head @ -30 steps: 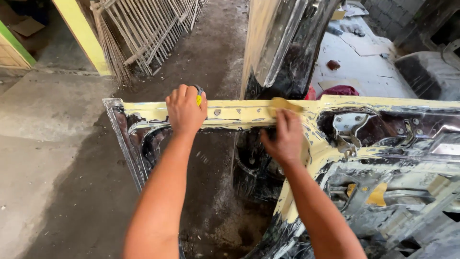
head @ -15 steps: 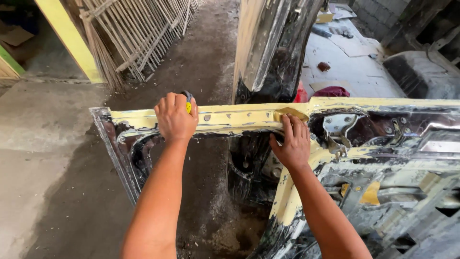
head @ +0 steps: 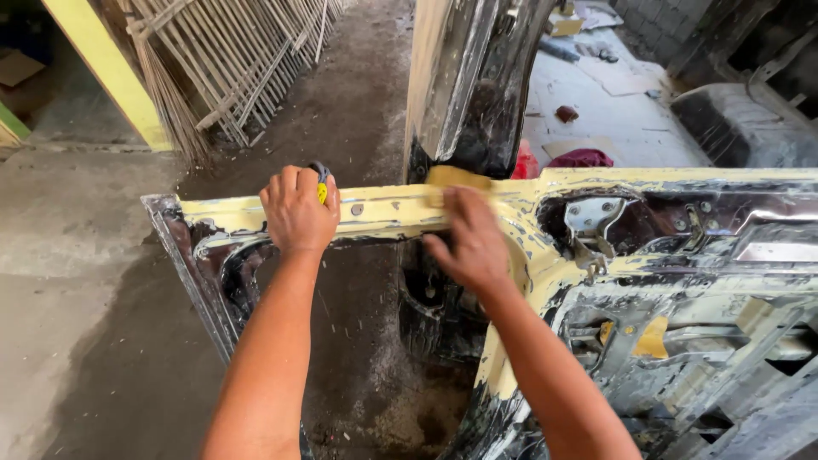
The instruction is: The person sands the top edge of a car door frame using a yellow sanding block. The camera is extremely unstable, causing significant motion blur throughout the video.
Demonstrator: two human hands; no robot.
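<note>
While both hands rest on the cream-painted top rail (head: pixel 383 209) of the stripped car door (head: pixel 682 281), the left hand (head: pixel 298 209) sits closed over that rail with a small yellow-and-black object (head: pixel 321 181) tucked under its fingers. The right hand (head: pixel 469 238), blurred, presses a tan sanding pad (head: pixel 456 177) flat on the rail, just right of the left. The rail's long axis runs left to right across both arms, and the dark hanging panel (head: pixel 464 85) stands behind it.

Bright daylight, strongest top right. Glare on the upright chrome panel (head: pixel 464 77). Right hand (head: pixel 471 243) motion-blurred; left hand (head: pixel 298 211) sharp. Dark shadow top left corner. Slight wide-angle stretch at edges.
</note>
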